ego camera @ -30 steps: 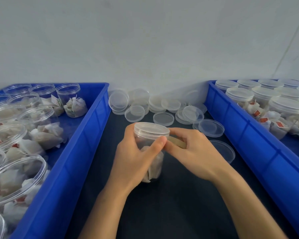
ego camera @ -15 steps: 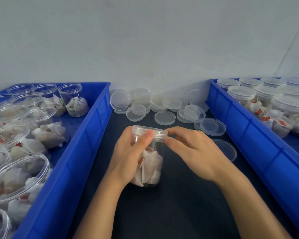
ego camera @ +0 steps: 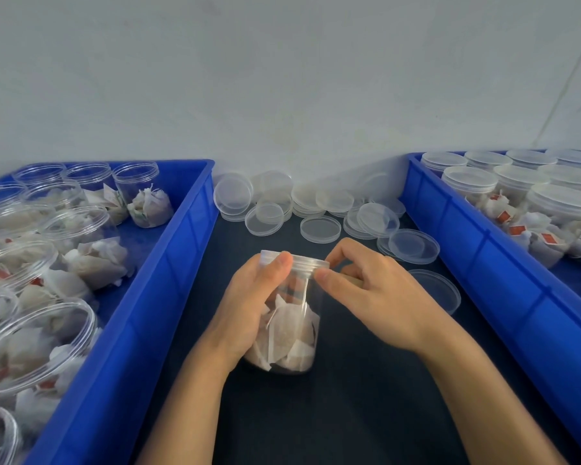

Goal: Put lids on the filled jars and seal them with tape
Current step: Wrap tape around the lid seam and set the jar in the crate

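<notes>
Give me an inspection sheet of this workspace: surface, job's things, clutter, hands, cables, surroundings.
Surface: dark mat between two blue bins.
Job's things: jar of tea bags stands upright on the mat, its lid on. A strip of clear tape seems to run down from the lid. Left bin holds open filled jars; right bin holds lidded ones.
Clutter: loose lids piled along the wall.
Hands: left hand wraps the jar, thumb on the lid; right hand has a fingertip grip at the lid's edge and a tan object, likely a tape roll, tucked under its fingers.
Cables: nothing seen.
Surroundings: plain pale wall.
</notes>
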